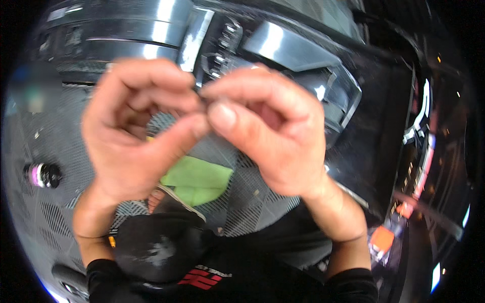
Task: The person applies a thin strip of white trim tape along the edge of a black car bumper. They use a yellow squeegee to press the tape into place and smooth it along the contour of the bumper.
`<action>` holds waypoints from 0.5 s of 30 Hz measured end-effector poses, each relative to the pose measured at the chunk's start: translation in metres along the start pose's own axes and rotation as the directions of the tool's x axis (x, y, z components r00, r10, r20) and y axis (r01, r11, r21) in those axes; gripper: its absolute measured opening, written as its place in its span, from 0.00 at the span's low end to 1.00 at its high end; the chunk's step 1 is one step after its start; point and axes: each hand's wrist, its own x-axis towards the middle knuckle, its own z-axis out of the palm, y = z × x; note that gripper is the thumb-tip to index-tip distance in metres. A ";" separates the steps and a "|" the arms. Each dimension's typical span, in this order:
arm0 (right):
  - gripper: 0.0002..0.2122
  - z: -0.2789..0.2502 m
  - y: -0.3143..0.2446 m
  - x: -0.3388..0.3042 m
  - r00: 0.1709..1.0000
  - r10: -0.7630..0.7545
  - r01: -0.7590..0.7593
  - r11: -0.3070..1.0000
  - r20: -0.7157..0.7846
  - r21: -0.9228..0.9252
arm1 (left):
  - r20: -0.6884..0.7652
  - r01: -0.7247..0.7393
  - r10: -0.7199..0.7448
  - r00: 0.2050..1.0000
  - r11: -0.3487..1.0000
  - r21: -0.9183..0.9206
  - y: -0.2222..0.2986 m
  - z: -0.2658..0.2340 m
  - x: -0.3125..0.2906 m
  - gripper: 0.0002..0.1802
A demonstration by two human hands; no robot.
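My left hand (139,118) and my right hand (275,126) are raised in front of my chest, and their fingertips meet. Thumb and forefinger are pinched together on each hand. A small dark thing seems to sit between the two pinches, but blur and the fingers hide what it is. The other fingers of both hands are curled. Below and behind the hands lies a folded green cloth (199,182), close to my black-clothed knee (156,247).
Dark, glossy vehicle panels (293,45) stretch across the far side and the right. On the patterned grey floor (76,146) at left there is a black bottle (45,175) with a pink and white label. An orange object (382,238) is at the lower right.
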 end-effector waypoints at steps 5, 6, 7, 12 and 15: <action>0.09 -0.059 -0.057 -0.012 0.987 0.016 -0.070 0.936 -0.158 -0.346 | 0.233 -0.055 -0.020 0.972 0.949 0.309 0.030 0.025 0.039 0.32; 0.10 -0.082 -0.056 -0.018 0.979 -0.004 -0.085 0.899 -0.204 -0.429 | 0.286 -0.072 -0.049 0.957 0.914 0.400 0.028 0.028 0.046 0.31; 0.11 -0.107 -0.065 -0.034 0.963 -0.038 -0.112 0.841 -0.265 -0.529 | 0.353 -0.100 -0.066 0.933 0.896 0.432 0.019 0.035 0.053 0.29; 0.09 -0.181 -0.101 -0.087 0.915 0.129 -0.393 0.509 -0.383 -0.766 | 0.611 -0.221 -0.311 0.728 0.737 0.638 -0.001 0.014 0.081 0.16; 0.10 -0.216 -0.114 -0.117 0.883 0.126 -0.465 0.372 -0.452 -0.803 | 0.033 -0.008 -0.026 0.999 0.658 0.753 0.013 -0.053 0.069 0.19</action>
